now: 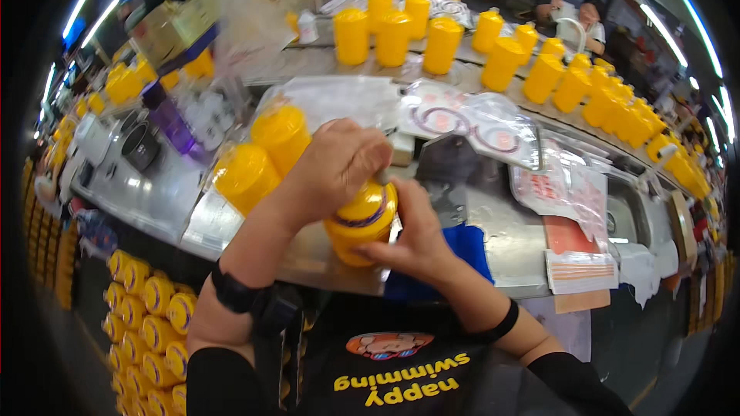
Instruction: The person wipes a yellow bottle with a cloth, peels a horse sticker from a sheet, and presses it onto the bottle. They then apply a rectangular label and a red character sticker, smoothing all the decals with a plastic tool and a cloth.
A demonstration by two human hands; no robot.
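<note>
A yellow cylindrical container (356,240) with a domed shoulder and a dark purple swirl band stands at the front of the metal worktop, slightly tilted. My right hand (416,235) grips its right side, with the thumb across the front and the fingers behind. My left hand (339,166) is closed in a fist over the container's top. A small greyish bit shows below that fist; what the fingers hold is hidden. Two plain yellow containers, a nearer one (247,177) and a farther one (280,137), stand left of my hands. A blue cloth (472,256) lies by my right wrist.
Clear printed sheets (470,122) lie beyond my hands; a paper stack (582,270) sits at right. A purple bottle (169,119) and a black cup (140,146) stand left. Yellow containers (393,38) line the bench behind, where people work. More are stacked low left (146,323).
</note>
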